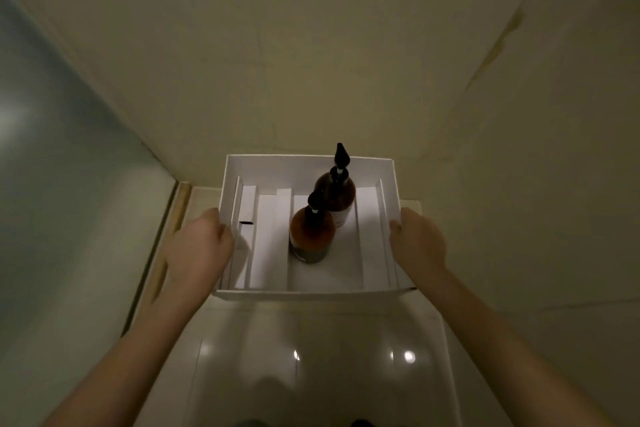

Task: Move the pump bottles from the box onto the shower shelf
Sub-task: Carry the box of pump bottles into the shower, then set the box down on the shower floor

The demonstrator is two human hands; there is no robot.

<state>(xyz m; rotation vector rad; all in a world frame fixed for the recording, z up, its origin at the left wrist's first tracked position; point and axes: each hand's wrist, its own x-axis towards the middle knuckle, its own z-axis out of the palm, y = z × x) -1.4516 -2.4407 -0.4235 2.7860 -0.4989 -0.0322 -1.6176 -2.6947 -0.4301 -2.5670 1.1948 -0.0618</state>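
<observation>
One white box [311, 293], two amber pump bottles [311, 236] at centre — left hand [199, 246] at 9 o'clock, right hand [417, 243] at 3 o'clock, each clamped on a side wall.

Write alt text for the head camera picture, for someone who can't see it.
Two bare hands, left hand and right hand, grip the sides of an open white box holding two upright amber pump bottles, in a dim tiled corner.

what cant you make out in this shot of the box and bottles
- Head view: fingers of the left hand and right hand are hidden by the white box walls.
- Labels on the near pump bottle and far pump bottle: too dim and small to read.
- The near bottle hides the far bottle's lower part.
- Shower shelf: not clearly identifiable in this dim view.
</observation>
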